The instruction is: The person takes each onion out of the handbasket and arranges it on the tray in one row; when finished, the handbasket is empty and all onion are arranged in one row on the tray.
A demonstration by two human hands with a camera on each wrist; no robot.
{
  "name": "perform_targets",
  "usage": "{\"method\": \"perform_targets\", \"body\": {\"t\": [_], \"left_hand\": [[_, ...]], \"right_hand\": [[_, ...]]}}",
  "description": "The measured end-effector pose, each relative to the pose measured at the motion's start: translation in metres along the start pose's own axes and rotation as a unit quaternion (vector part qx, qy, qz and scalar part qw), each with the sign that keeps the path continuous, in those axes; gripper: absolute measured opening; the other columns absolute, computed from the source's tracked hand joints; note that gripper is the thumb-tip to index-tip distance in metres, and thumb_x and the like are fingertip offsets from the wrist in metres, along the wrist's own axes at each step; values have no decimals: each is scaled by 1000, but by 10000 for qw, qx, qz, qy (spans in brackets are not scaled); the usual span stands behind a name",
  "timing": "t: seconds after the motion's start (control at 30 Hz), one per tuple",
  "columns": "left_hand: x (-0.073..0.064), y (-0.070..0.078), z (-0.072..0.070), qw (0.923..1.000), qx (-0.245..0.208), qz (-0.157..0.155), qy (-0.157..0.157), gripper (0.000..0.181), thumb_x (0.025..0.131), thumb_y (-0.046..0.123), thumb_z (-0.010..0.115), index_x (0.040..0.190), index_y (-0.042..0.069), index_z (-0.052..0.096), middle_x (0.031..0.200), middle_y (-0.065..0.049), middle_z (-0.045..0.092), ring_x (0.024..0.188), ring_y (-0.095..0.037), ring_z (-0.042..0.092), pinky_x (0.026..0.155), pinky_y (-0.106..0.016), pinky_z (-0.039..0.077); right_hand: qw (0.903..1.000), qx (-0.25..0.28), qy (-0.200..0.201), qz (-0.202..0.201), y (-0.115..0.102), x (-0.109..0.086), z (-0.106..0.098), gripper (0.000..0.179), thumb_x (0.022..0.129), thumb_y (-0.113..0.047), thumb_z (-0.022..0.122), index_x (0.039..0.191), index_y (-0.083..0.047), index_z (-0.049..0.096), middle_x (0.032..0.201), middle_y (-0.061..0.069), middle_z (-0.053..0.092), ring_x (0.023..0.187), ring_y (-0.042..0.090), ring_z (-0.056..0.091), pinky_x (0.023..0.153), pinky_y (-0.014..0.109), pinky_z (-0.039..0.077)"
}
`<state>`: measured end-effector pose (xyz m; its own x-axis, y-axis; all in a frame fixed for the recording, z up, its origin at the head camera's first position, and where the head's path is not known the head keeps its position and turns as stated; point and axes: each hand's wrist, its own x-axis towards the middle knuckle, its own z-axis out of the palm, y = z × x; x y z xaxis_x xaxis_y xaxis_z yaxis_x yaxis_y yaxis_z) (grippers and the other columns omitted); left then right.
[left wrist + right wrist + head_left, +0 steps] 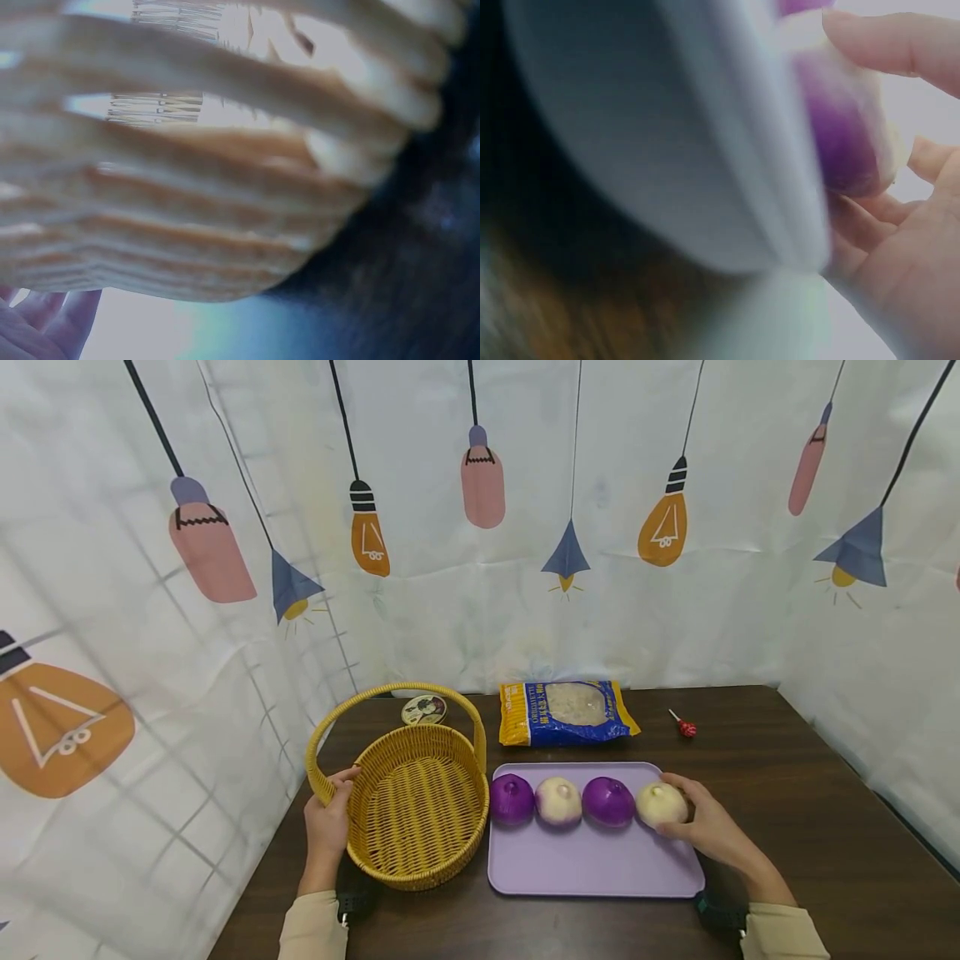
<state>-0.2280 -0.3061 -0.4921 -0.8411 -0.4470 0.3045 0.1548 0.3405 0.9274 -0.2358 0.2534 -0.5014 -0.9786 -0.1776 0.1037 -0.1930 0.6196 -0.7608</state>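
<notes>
My left hand (330, 814) grips the left side of a yellow wicker basket (465, 853) near the foot of its tall handle. In the left wrist view, blurred basket weave (187, 217) fills most of the picture, with some fingers (71, 322) below it. On a lilac tray (592, 868), two purple and two whitish turnips stand in a row along the far half. My right hand (708, 827) holds the rightmost turnip (660, 805) between thumb and fingers. The right wrist view shows purple on that turnip's side (844, 127), partly behind the tray's blurred edge (780, 187).
Behind the tray lies a blue and yellow packet (573, 714). A red lollipop (685, 725) is at the back right, and a round patterned tin (424, 710) sits behind the basket. The dark wooden table (810, 827) meets printed curtains (480, 610) at its back and sides.
</notes>
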Motion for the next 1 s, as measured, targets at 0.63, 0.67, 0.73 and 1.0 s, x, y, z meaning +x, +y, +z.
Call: {"method": "perform_targets", "body": {"t": [0.63,0.67,0.73,1.0], "left_hand": [[-4,9,-6,9991,297,-158,241,34,102,31,52,113,3,69,122,-10,67,105,0,54,81,-11,39],[-4,11,-7,9988,367,-271,163,36,102,33,52,116,5,69,124,-10,66,108,-2,54,83,-12,39],[-4,16,-12,9978,468,-450,-118,39,102,36,51,118,4,66,130,-10,63,116,-10,54,91,-19,40],[12,57,-42,9851,730,-193,-1546,44,102,32,51,131,-1,48,140,-17,51,119,-14,50,94,-24,41]], "right_hand": [[9988,-392,198,227,-37,9,-38,77,95,-46,60,149,0,31,147,34,29,124,56,40,89,64,44],[9988,-413,197,188,-41,12,-42,76,96,-45,59,149,0,32,147,34,29,124,56,40,90,65,44],[9985,-466,219,161,-47,18,-48,75,96,-46,59,149,-1,33,147,33,30,124,56,40,89,65,43],[9971,-546,501,195,-61,47,-66,66,98,-47,54,143,0,43,140,29,47,124,49,48,90,61,46]]}}
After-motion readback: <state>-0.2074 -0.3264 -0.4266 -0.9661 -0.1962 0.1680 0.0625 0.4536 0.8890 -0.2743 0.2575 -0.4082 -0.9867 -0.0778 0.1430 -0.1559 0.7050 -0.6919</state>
